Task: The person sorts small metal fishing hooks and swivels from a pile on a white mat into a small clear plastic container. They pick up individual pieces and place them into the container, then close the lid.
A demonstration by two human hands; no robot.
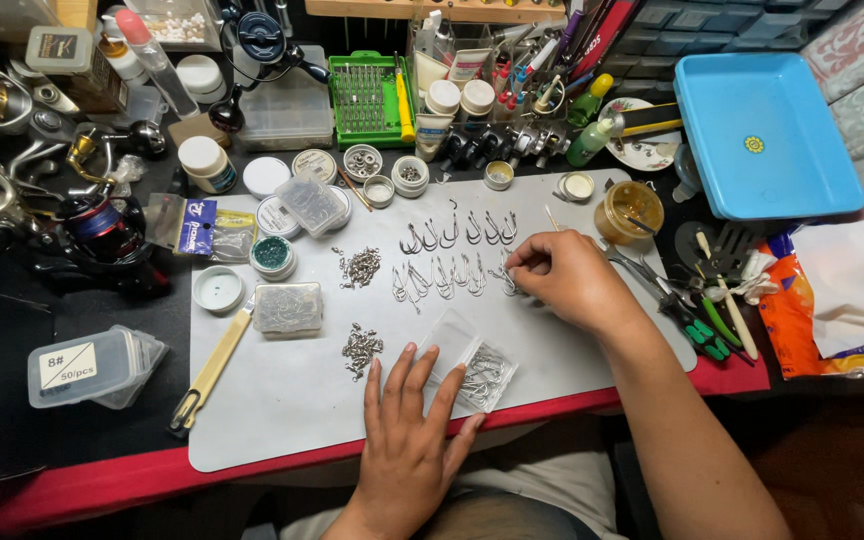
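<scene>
Pinching a curved metal hook (508,280), right hand (564,278); left hand (407,440) flat on grey mat (282,400)

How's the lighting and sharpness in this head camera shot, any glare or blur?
Head view: even overhead light on the grey mat, soft shadows under the left hand and right hand; hooks sharp; mild glare on the clear bag; corners darker, edges slightly bowed by the wide lens.
</scene>
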